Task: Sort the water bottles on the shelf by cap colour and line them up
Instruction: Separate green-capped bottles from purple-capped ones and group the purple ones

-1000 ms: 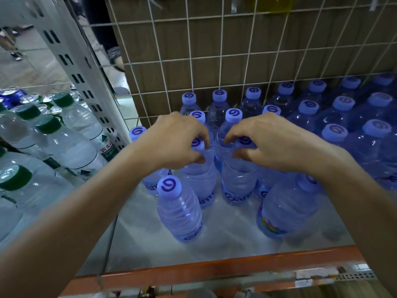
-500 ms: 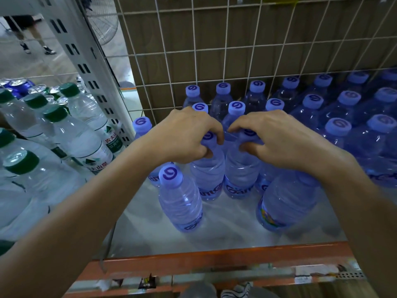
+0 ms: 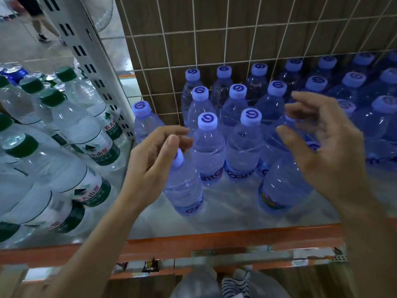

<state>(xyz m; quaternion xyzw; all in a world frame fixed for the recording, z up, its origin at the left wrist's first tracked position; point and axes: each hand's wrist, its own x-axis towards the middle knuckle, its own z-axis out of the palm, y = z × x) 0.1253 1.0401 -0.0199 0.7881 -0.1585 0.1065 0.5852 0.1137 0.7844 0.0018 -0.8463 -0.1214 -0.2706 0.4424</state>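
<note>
Several blue-capped water bottles stand in rows on the shelf in front of the wire grid (image 3: 214, 35). Two of them, one bottle (image 3: 207, 151) and its neighbour (image 3: 245, 147), stand side by side between my hands. My left hand (image 3: 154, 155) hovers with relaxed fingers just over the cap of a front blue bottle (image 3: 182, 188) and holds nothing. Blurred, with fingers spread, my right hand (image 3: 322, 143) is above another front blue bottle (image 3: 283, 188), whose cap it hides. Green-capped bottles (image 3: 73, 125) fill the section to the left.
A white slotted upright (image 3: 86, 52) divides the green-capped section from the blue one. The orange shelf edge (image 3: 214, 239) runs along the front. Drink cans (image 3: 12, 72) sit at the back left. Bags (image 3: 236, 282) lie below the shelf. A person's legs (image 3: 40, 26) show at the far top left.
Both hands have let go of the two middle bottles' necks and drawn apart, the left toward the front-left bottle, the right out to the right. The two bottles now stand free.
</note>
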